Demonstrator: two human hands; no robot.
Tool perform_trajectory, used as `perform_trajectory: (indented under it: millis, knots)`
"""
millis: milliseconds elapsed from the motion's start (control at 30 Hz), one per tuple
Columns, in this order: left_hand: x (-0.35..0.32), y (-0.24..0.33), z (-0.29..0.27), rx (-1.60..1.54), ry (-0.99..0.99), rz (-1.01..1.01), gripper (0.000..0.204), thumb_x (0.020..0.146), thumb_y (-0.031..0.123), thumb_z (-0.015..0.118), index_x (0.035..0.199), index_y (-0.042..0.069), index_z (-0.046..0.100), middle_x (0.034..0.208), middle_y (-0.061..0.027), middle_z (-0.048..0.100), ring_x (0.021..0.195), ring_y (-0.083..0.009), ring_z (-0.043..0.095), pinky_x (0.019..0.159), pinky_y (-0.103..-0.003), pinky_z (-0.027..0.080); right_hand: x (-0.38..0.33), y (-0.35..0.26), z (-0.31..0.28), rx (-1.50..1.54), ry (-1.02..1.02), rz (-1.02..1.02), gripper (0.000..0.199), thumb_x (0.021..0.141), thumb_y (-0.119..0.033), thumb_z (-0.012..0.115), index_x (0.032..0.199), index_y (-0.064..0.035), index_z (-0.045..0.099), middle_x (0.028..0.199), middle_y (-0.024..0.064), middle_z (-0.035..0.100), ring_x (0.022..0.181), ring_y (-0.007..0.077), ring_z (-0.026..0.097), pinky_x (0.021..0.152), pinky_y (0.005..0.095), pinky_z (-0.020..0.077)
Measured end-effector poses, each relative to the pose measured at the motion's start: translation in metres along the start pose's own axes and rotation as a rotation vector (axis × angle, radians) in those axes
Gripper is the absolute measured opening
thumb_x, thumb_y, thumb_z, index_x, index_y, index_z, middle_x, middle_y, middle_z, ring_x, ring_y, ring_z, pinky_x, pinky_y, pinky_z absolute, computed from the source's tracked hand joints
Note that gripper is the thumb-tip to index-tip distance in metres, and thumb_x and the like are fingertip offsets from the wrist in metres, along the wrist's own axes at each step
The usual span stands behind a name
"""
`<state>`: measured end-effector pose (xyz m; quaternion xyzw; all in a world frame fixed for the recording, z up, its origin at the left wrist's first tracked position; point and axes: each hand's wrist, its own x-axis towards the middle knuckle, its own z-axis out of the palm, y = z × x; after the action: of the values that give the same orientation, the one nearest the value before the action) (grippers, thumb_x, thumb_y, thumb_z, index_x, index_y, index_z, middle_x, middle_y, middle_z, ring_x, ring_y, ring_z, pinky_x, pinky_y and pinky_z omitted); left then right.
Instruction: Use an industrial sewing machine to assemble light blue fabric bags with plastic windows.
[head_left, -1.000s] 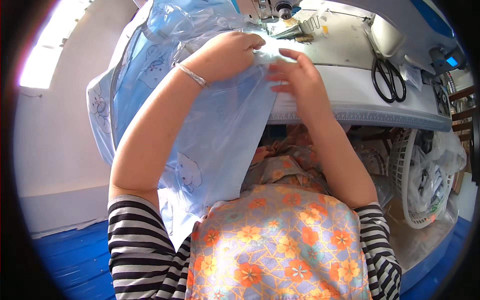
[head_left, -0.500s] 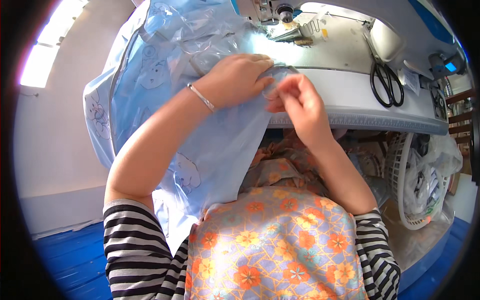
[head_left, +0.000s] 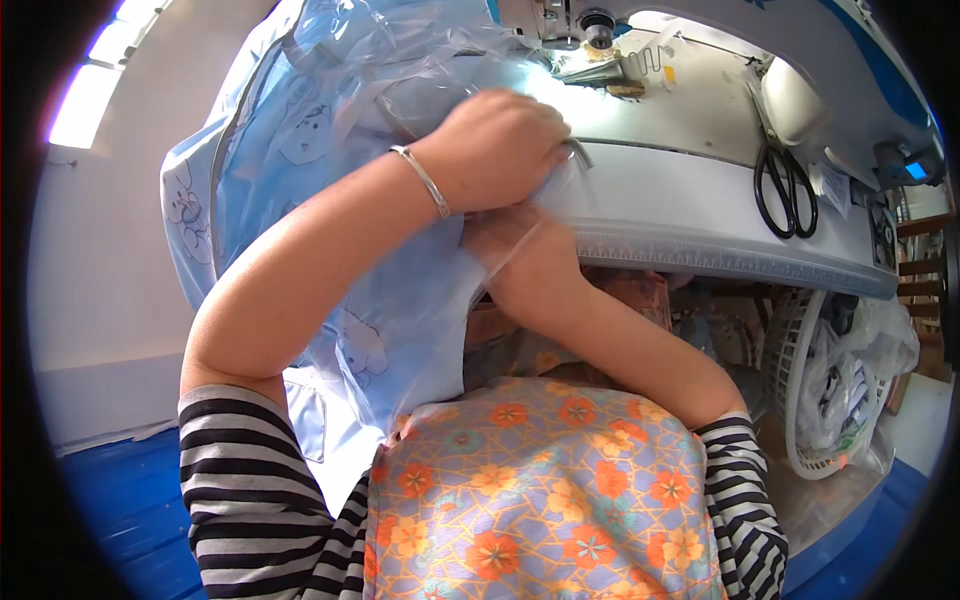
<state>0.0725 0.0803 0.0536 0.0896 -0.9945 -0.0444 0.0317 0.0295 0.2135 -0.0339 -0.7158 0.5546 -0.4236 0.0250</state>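
Now left hand [head_left: 500,145] and right hand [head_left: 520,255] both grip the blue plastic-covered fabric [head_left: 330,180].

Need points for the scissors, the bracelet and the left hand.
scissors [head_left: 783,183], head view, on the black handles lying on the sewing table.
bracelet [head_left: 424,181], head view, on the silver band around the left wrist.
left hand [head_left: 500,145], head view, on the back of the hand pressing the blue fabric.

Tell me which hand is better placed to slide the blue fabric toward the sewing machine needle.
Probably the left hand: it rests on top of the blue fabric on the table, close to the needle. The right hand sits lower, at the table's edge, partly under plastic.
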Motion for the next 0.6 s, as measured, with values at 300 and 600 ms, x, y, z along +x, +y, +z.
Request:
perform_trajectory:
  millis: [300, 600]
  knots:
    - [-0.021, -0.022, 0.031, -0.035, 0.195, 0.188, 0.032, 0.085, 0.008, 0.061, 0.117, 0.002, 0.061, 0.121, -0.0101, 0.061, 0.107, -0.0301, 0.06, 0.093, -0.04, 0.048, -0.007, 0.0, -0.02, 0.338, 0.058, 0.008, 0.026, 0.067, 0.002, 0.057, 0.09, -0.0028, 0.069, 0.093, 0.0137, 0.07, 0.09, 0.033, 0.065, 0.088, 0.0454, 0.0502]
    - [-0.004, -0.034, 0.032, 0.002, 0.25, 0.249, 0.031, 0.081, 0.007, 0.057, 0.11, -0.001, 0.064, 0.111, -0.0111, 0.064, 0.1, -0.0264, 0.063, 0.086, -0.036, 0.052, 0.009, 0.013, -0.026, 0.404, -0.001, 0.059, 0.025, 0.071, 0.003, 0.056, 0.091, -0.003, 0.069, 0.093, 0.013, 0.07, 0.09, 0.033, 0.065, 0.091, 0.0452, 0.0483]
